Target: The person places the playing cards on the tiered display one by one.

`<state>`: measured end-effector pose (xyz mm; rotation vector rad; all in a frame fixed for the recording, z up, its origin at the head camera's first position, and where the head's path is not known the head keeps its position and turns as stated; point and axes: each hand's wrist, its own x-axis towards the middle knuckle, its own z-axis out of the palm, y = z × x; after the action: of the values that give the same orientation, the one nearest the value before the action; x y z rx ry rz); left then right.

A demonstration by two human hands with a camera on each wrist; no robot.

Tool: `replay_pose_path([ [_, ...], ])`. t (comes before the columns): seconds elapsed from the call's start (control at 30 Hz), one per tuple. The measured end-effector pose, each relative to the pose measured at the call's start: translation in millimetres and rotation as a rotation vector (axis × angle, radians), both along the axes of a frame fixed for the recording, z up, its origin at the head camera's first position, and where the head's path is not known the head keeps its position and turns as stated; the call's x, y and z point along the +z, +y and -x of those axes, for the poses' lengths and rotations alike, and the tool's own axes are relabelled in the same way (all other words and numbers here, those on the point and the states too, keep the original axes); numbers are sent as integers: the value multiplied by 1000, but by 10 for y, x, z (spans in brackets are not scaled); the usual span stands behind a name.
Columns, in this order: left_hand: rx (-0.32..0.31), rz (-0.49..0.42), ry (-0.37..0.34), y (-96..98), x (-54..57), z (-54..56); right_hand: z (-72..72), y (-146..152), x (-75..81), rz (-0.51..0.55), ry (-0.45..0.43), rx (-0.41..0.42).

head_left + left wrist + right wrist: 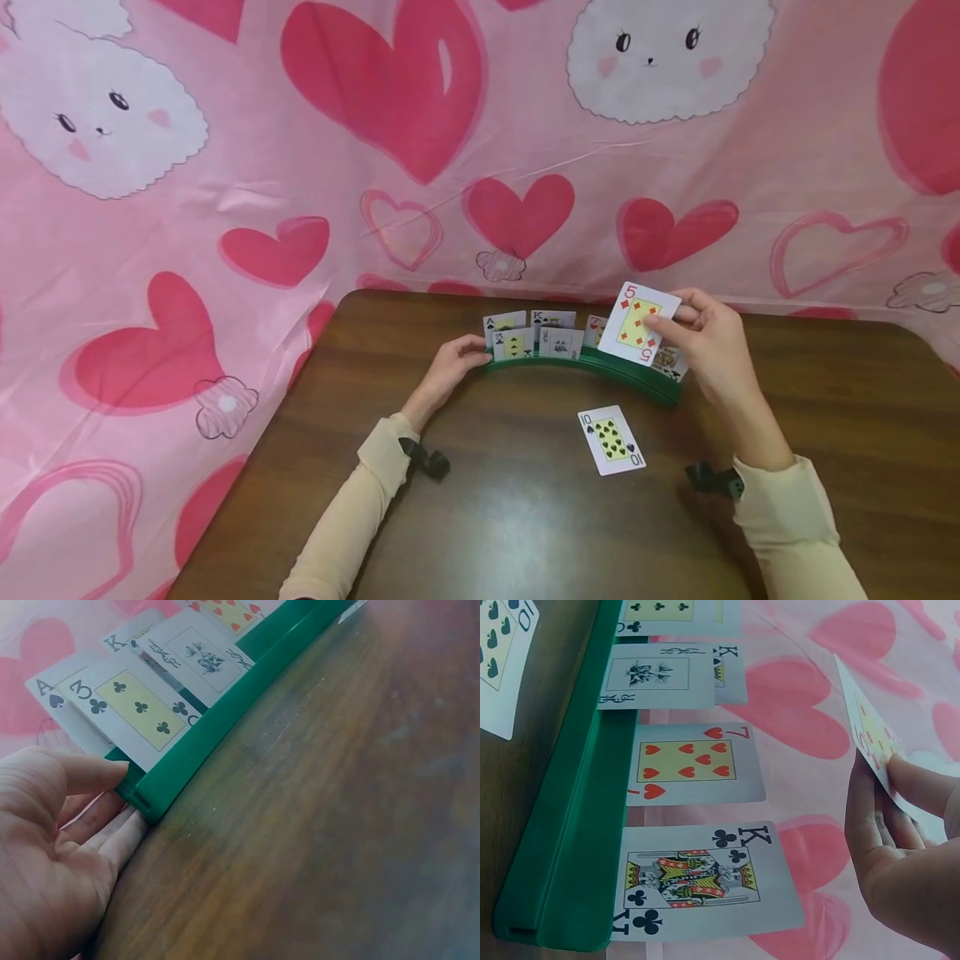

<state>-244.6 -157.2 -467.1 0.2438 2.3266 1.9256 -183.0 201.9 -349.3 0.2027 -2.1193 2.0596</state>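
Note:
My left hand (450, 367) grips the left end of a curved green card holder (628, 375), thumb on the near top side in the left wrist view. My right hand (708, 342) pinches a five of diamonds (633, 310) between thumb and fingers, raised above the holder's right part. Upright in the holder are an ace of spades (54, 697) behind a three of clubs (139, 707), a king of spades (114, 641) behind a joker (196, 656), a seven of hearts (697, 762) and a king of clubs (694, 881). In the head view, the five partly hides these last two.
A ten of spades (611, 440) lies face up on the brown wooden table (495, 500), on the near side of the holder. Pink cloth (420, 217) with hearts hangs behind the table and along its left side. Each wrist carries a small black camera mount.

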Motion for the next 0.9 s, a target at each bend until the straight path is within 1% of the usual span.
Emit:
replay_pose_path([
  [0.23, 2, 13, 14, -11, -15, 19, 5, 7, 3, -20, -16, -66],
  [0.53, -23, 12, 0, -4, -10, 6, 15, 16, -50, 4, -25, -94],
  [0.57, -24, 13, -4, 4, 31, -19, 16, 16, -52, -2, -23, -97],
  [0.6, -23, 12, -4, 5, 33, -22, 17, 14, -52, -4, -20, -101],
  [0.7, -21, 4, 1, 7, 28, -19, 25, 7, -57, -35, -13, -114],
  [0.77, -18, 1, 5, 7, 23, -17, 39, 2, -71, -36, -10, -118],
  [0.8, -18, -3, 15, -2, -21, 5, 49, 0, -81, -28, -10, -118],
  [0.9, -16, -5, 19, -7, -31, 5, 84, -2, -118, -17, -20, -118],
])
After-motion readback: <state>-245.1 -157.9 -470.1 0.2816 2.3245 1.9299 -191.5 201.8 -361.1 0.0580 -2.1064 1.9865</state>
